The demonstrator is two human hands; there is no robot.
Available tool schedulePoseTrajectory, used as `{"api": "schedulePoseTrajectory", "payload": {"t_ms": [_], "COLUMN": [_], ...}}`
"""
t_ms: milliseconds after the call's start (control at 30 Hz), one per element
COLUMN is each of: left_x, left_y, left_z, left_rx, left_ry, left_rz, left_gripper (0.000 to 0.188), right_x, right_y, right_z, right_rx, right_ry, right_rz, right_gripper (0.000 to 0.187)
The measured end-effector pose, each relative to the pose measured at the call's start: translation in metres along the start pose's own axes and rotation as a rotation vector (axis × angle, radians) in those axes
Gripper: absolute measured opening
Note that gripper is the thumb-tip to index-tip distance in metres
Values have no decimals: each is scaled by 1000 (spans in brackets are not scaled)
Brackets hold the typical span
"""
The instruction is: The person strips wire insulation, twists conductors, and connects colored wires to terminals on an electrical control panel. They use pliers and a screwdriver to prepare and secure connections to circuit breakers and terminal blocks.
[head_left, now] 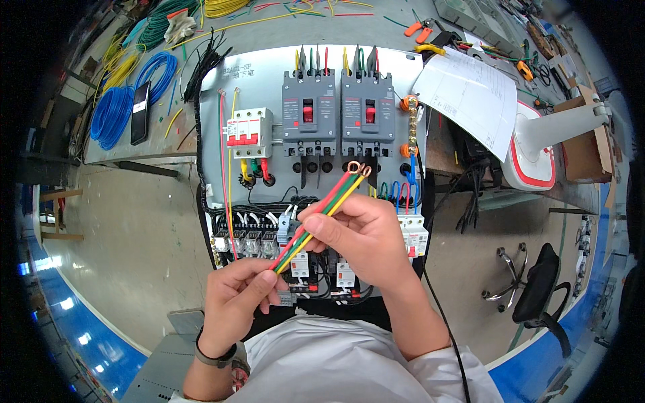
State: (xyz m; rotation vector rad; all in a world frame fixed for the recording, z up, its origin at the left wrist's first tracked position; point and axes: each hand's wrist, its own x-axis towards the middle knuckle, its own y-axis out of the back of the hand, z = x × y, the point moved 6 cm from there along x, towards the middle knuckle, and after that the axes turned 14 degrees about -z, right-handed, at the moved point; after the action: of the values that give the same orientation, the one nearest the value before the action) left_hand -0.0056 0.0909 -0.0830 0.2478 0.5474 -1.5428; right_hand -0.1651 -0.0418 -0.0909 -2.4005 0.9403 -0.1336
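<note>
Above the panel (222, 134), your left hand (235, 295) and right hand (359, 232) pinch a bundle of red, green and yellow wires (319, 215). Wires appear light, semi-stiff; grip the insulation, not the ring lugs (358, 168).

blue wire coils (114, 111), black phone (140, 113)

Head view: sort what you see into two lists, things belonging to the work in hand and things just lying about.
In hand:
- red, green and yellow wires with ring terminals, held by left hand and right hand
- grey panel with breakers

Lying about:
- blue wire coils
- black phone
- paper sheet
- orange pliers
</note>
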Motion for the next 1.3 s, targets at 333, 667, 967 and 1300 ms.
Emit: {"api": "schedulePoseTrajectory", "payload": {"t_ms": [333,667,967,1300], "left_x": [1,12,10,11], "left_y": [-2,-14,-10,-11], "left_z": [1,13,12,11], "left_rx": [12,-3,-34,-77], "left_ry": [13,-56,-32,-29], "left_rz": [-2,-16,-21,-20], "left_gripper": [21,15,14,9], "right_x": [0,-1,-1,-1], "right_y": [-1,-2,-2,-3], "right_z": [0,-1,1,-1], "right_rx": [7,-75,-140,-143], "right_ry": [3,7,14,23], "right_rz": [14,38,-15,-25], "right_gripper": [18,17,30,34]}}
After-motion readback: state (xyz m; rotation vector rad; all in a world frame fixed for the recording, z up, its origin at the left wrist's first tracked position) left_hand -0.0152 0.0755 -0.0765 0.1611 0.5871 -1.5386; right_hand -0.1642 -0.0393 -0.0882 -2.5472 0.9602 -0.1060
